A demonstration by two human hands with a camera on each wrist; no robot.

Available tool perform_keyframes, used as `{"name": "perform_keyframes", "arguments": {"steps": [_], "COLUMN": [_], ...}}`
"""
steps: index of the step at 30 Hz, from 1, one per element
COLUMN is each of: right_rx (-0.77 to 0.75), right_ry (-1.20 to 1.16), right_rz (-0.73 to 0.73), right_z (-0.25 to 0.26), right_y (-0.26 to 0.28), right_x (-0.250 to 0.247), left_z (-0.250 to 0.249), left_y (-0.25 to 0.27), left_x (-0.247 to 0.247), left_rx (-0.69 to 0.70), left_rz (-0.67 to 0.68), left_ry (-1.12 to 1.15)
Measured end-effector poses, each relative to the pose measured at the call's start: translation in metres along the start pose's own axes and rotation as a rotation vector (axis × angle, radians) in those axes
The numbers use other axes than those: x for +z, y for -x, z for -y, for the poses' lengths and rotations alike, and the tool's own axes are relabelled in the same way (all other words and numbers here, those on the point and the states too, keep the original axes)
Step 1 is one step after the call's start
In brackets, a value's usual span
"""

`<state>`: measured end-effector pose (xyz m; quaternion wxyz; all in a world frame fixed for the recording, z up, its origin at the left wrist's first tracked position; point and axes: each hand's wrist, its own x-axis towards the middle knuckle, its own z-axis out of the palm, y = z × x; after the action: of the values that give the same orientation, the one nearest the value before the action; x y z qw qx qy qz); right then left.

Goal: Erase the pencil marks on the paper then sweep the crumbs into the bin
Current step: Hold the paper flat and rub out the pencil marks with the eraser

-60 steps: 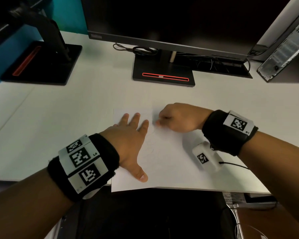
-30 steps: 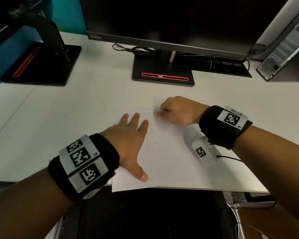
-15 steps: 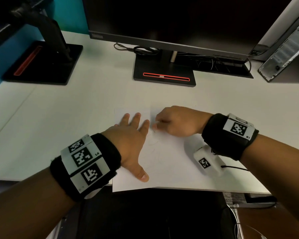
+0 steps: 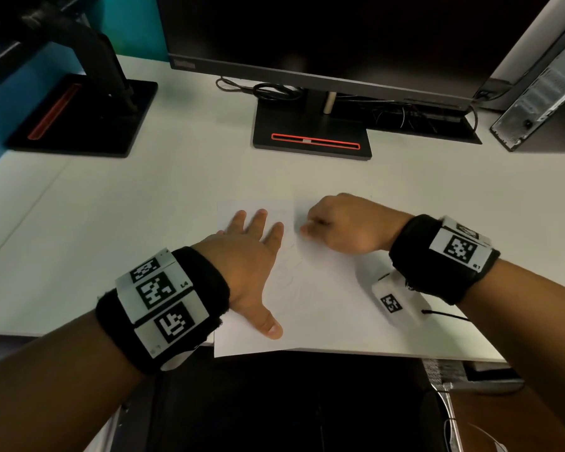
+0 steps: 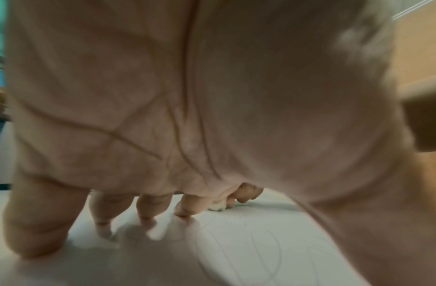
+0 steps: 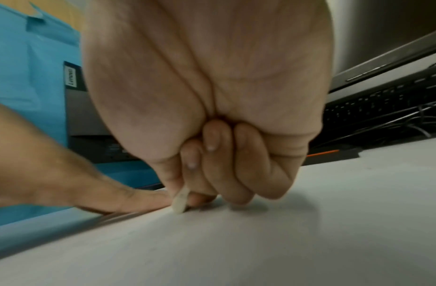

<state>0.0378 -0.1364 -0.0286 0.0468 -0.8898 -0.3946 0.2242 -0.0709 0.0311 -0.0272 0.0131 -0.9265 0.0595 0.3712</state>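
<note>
A white sheet of paper [image 4: 323,305] lies at the desk's front edge, with faint looping pencil marks [image 5: 255,249] near its middle. My left hand [image 4: 252,256] lies flat on the sheet's left half, fingers straight and spread, thumb toward me. My right hand [image 4: 343,223] is curled over the sheet's far edge and pinches a small white eraser [image 6: 180,200], whose tip touches the paper. The same eraser [image 5: 218,207] shows just past my left fingertips [image 5: 185,211]. No bin is in view.
A monitor stand [image 4: 312,132] with cables stands behind the paper, a second black stand [image 4: 79,119] at the far left, and a computer case [image 4: 545,93] at the far right. The white desk [image 4: 111,223] ends right under the paper's near edge.
My right hand has rubbed back and forth near the sheet's far edge, sliding away, then toward me, then slightly away again. The left hand has stayed flat on the paper.
</note>
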Motion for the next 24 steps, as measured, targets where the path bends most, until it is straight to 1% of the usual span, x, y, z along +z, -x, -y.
{"name": "perform_keyframes", "arguments": {"steps": [1,3,4,5,8,10,13,14,15,18,19,20,23,24], "right_rx": [-0.025,-0.091,-0.101,-0.091,0.022,0.040,-0.048,-0.057,-0.040,0.076,0.090,0.081,-0.017,-0.022], "right_ry": [0.004,-0.009,-0.023,-0.026,-0.002,-0.004,-0.012,-0.027,-0.024,-0.010,-0.013,-0.013,-0.052,-0.077], "right_rz": [0.011,0.096,0.135,0.140,0.029,-0.001,0.104,0.130,0.127,0.023,0.002,0.004,0.084,0.101], "right_z": [0.003,0.013,0.015,0.013,-0.006,-0.009,0.002,0.003,0.000,-0.018,-0.020,-0.018,-0.007,-0.006], "right_y": [0.002,0.007,0.010,0.011,0.006,0.007,0.015,0.018,0.019,0.018,0.018,0.019,0.024,0.026], "right_x": [0.003,0.011,0.012,0.010,-0.004,-0.004,0.008,0.009,0.007,-0.004,-0.004,-0.001,0.014,0.016], "left_z": [0.000,0.001,0.001,0.001,-0.001,-0.001,-0.001,-0.001,-0.001,-0.001,-0.001,0.000,0.001,0.000], "left_y": [0.000,-0.001,-0.001,0.000,0.001,0.001,0.001,0.001,0.001,0.001,0.001,0.001,0.000,0.000], "left_x": [0.000,0.001,0.001,0.000,-0.001,0.000,0.001,0.001,0.001,0.000,0.001,0.001,0.002,0.001], "left_rx": [0.001,0.004,0.006,0.005,-0.003,-0.006,-0.001,0.000,-0.002,-0.005,-0.004,-0.004,-0.002,-0.001], "left_rz": [0.001,0.004,0.001,0.000,0.006,0.008,0.007,0.007,0.007,0.006,0.004,0.003,0.007,0.006], "left_ry": [0.000,0.004,0.004,0.003,-0.004,-0.008,-0.007,-0.009,-0.012,-0.011,-0.005,0.001,0.001,-0.003]}}
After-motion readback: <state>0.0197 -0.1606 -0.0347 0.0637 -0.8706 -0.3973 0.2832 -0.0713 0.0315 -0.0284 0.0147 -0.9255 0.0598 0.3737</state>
